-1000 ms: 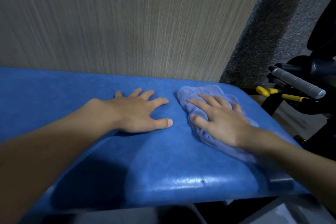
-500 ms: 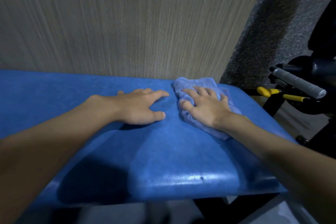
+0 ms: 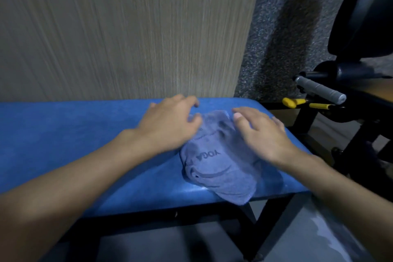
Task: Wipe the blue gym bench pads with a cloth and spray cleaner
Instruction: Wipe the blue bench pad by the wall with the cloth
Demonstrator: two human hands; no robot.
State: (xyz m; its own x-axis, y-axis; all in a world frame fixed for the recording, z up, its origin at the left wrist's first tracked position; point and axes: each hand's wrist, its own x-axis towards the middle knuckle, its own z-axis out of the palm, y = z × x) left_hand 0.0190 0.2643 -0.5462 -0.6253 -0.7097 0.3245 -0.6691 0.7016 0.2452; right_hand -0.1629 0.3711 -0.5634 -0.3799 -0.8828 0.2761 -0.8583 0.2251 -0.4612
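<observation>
Now, left hand (image 3: 168,125): curled at cloth's (image 3: 221,168) far edge, grip unclear.
Right hand (image 3: 262,134): fingers spread, on cloth.
Cloth: overhangs bench pad's (image 3: 63,134) near edge; bare pad leftward.

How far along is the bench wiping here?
Done: a wet sheen at the front edge of the blue bench pad suggests that end was wiped. In hand: left hand and right hand are both at the YOGA cloth, lying on the pad's right end. Left: the long left stretch looks matte; no spray cleaner in view.
</observation>
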